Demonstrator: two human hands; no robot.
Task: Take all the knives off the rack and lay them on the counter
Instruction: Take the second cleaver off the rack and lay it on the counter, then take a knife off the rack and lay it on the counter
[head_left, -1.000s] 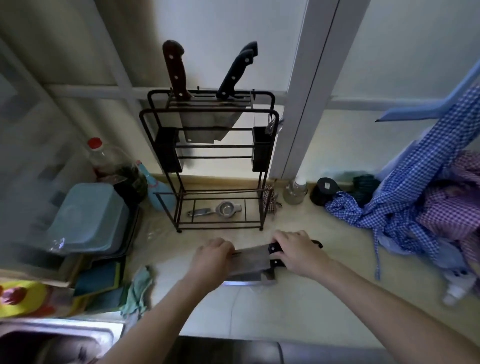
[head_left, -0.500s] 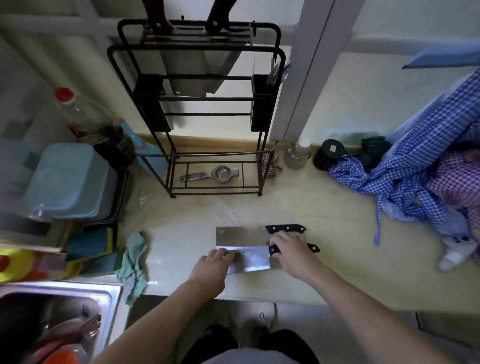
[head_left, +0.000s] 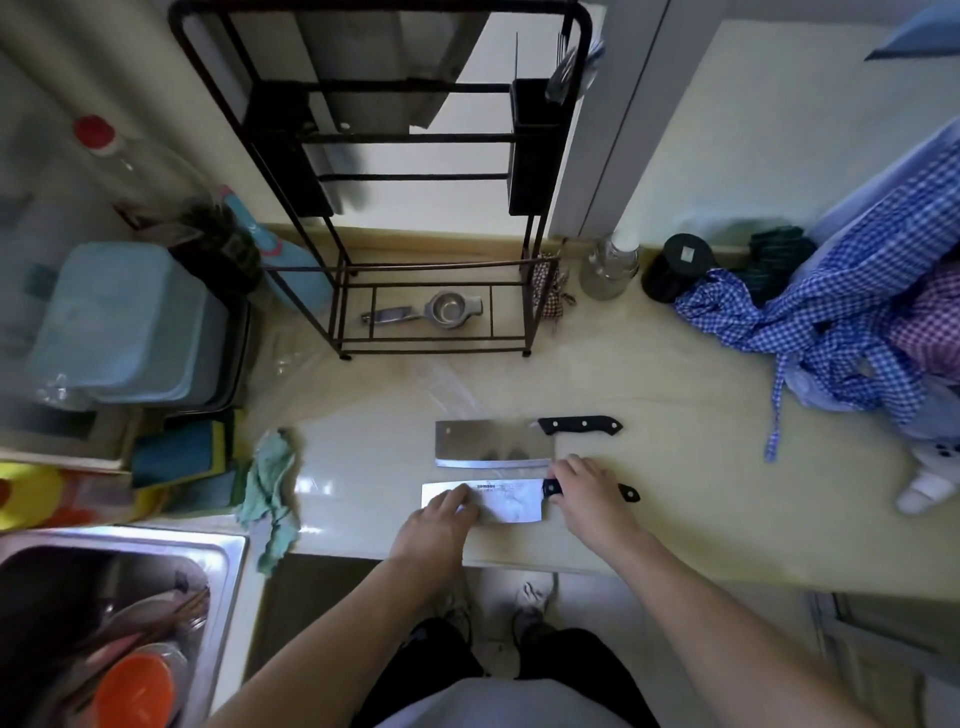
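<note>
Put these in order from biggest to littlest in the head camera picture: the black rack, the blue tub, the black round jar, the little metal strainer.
1. Black wire rack, far the largest.
2. Pale blue plastic tub.
3. and 4. Black round jar and small metal strainer look similar in size; the strainer is longer, the jar bulkier, so no ranking.

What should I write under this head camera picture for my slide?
Both hands set a second cleaver on the counter.

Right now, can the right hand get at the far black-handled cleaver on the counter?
Probably yes: the far cleaver lies just beyond the right hand, its handle uncovered, nothing between them.
</note>
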